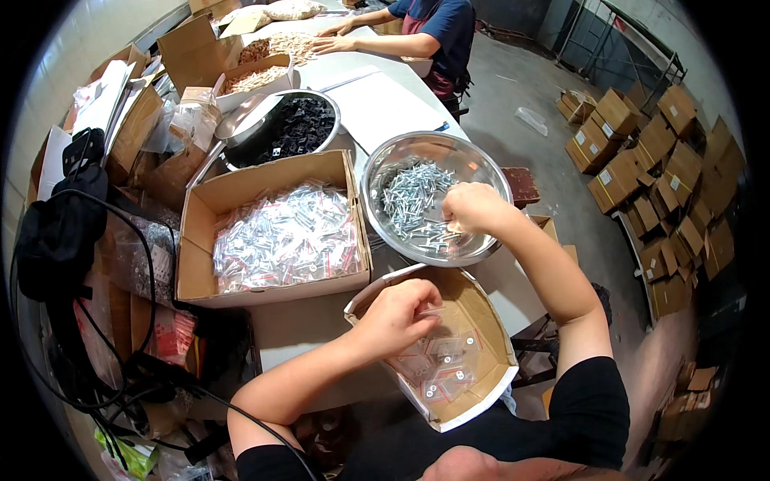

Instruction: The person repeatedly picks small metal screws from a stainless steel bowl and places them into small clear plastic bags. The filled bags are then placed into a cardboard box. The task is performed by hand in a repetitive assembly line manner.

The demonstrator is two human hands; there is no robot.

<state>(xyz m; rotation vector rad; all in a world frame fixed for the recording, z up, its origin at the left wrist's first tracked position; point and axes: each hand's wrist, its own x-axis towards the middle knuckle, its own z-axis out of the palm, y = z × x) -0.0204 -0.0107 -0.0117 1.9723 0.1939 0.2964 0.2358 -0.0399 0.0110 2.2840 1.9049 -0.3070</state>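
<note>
My right hand (473, 206) reaches into a steel bowl (385, 172) of silver screws (409, 200), its fingers closed over the screws at the bowl's near right side. My left hand (397, 317) holds a small clear plastic bag (431, 314) above a shallow cardboard box (481, 309) that lies near me. Several small clear bags with screws (441, 365) lie inside that box.
A large cardboard box of filled clear bags (285, 232) stands to the left. Behind it is a steel bowl of black parts (293, 128). Another person (417, 32) works at the table's far end. Stacked cartons (658, 168) cover the floor at right. A black bag (60, 228) sits at left.
</note>
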